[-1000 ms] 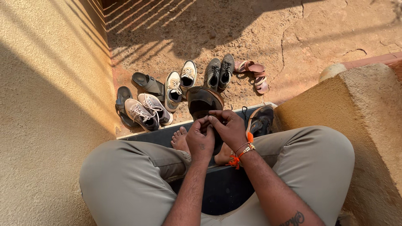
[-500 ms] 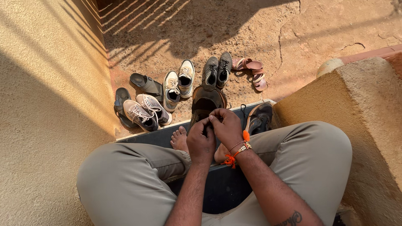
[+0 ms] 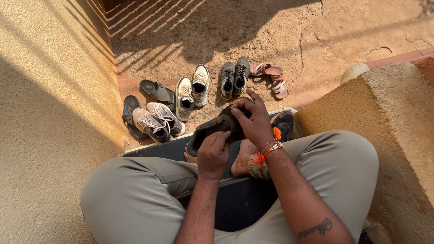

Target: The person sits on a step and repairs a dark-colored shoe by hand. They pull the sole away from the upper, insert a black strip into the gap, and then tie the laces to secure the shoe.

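I held the dark shoe [image 3: 217, 129] sole-up over my lap; left hand [image 3: 213, 153] and right hand [image 3: 253, 119] both closed around it for steadiness.

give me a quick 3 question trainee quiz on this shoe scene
1. True or false: both hands are on the dark shoe.
2. Which pair lies nearest the pink sandals on the ground? A) the dark sneakers B) the grey sneakers with white laces C) the black slides
3. Fill in: the orange thread band sits on the person's ____ wrist.

Key
1. True: the left hand grips the shoe at its near side, and the right hand holds it at its far end.
2. A
3. right
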